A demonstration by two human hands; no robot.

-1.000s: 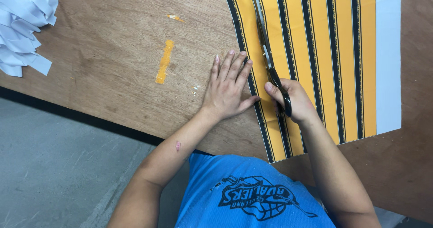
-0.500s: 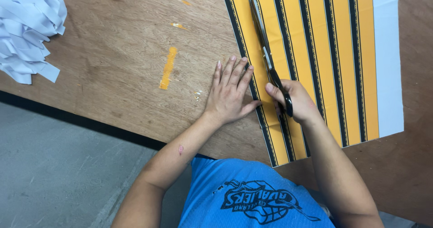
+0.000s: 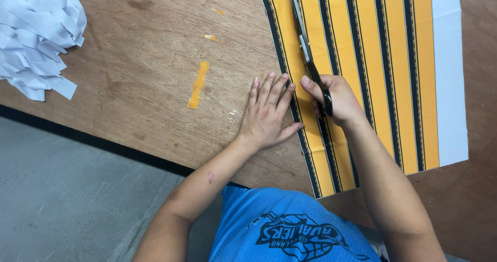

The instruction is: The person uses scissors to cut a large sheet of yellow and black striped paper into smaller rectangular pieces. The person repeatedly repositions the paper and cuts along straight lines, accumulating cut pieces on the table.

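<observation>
Your right hand [image 3: 335,99] is closed around the dark handles of the long metal scissors [image 3: 306,49], whose blades lie along a black stripe of the orange-and-black striped fabric sheet [image 3: 383,70]. That sheet lies flat on the brown wooden tabletop [image 3: 145,75]. Your left hand [image 3: 266,114] rests flat with fingers spread, straddling the fabric's left edge just beside the scissors. A pile of white cloth strips [image 3: 36,34] sits at the table's far left.
</observation>
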